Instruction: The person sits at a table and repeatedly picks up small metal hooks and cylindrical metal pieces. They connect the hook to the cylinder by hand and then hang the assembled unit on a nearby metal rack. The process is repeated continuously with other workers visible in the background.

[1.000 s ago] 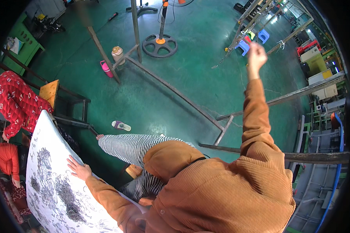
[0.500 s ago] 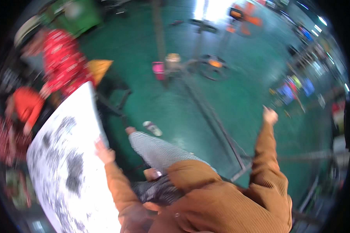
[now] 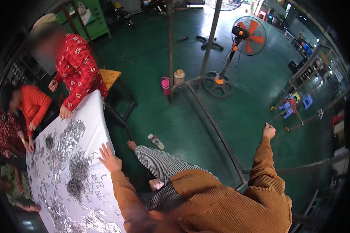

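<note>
My left hand [image 3: 111, 159] lies on the right edge of a white-covered table [image 3: 96, 104], its fingers spread and holding nothing. Small curved metal pieces [image 3: 97, 187] are scattered beside that hand. Further left are a dark heap of small metal parts [image 3: 77, 171] and a spread of thin metal strips [image 3: 70, 136]. More shiny strips [image 3: 60, 211] cover the near part of the table. My right hand [image 3: 269, 131] is stretched out over the green floor, away from the table. Its fingers are closed, with anything between them too small to make out.
A co-worker's red patterned sleeve [image 3: 79, 87] reaches the far table corner; other people sit along the left side. A metal frame [image 3: 212, 122] crosses the floor. Beyond it stand an orange-bladed fan [image 3: 251, 35], a pink jug [image 3: 165, 85] and blue stools [image 3: 287, 109]. A slipper [image 3: 156, 141] lies near my foot.
The scene has shifted downward in the picture and become sharper. My left hand stays at the table edge and my right arm stays outstretched. The co-worker in red now has a hand on the table corner.
</note>
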`<state>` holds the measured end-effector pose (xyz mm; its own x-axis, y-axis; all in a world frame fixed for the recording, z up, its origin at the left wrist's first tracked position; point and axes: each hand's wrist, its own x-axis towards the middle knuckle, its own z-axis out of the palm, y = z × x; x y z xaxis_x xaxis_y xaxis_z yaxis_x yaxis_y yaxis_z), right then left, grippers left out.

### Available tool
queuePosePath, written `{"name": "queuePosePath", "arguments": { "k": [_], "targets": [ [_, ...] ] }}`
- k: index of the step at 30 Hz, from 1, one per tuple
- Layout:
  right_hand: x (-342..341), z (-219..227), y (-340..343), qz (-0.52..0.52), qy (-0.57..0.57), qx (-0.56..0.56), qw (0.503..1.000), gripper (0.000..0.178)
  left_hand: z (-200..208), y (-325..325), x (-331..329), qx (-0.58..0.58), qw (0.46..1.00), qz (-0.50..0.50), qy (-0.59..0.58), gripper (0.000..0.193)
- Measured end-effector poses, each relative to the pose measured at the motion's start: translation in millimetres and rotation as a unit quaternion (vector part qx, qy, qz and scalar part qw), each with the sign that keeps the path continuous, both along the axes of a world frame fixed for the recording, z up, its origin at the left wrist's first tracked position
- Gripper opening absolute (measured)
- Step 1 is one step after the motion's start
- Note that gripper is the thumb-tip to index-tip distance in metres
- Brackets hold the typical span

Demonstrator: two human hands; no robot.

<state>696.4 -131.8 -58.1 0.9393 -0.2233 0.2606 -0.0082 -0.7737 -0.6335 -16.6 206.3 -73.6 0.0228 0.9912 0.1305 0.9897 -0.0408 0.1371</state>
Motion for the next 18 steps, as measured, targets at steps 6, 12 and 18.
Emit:
{"name": "queuePosePath", "arguments": {
  "k": [6, 12, 18],
  "targets": [
    [-7, -9, 3, -0.040, 0.062, 0.109, 0.991, 0.029, 8, 0, 5, 0.004, 1.000, 0.000, 0.003, 0.098],
    [-7, -23, 9, -0.073, 0.045, 0.335, 0.938, 0.027, 5, 1, 1, 0.006, 1.000, 0.006, 0.002, 0.097],
    [-13, -32, 10, -0.050, -0.005, 0.363, 0.930, 0.024, 8, 1, 4, -0.004, 1.000, 0.007, 0.001, 0.096]
  ]
}}
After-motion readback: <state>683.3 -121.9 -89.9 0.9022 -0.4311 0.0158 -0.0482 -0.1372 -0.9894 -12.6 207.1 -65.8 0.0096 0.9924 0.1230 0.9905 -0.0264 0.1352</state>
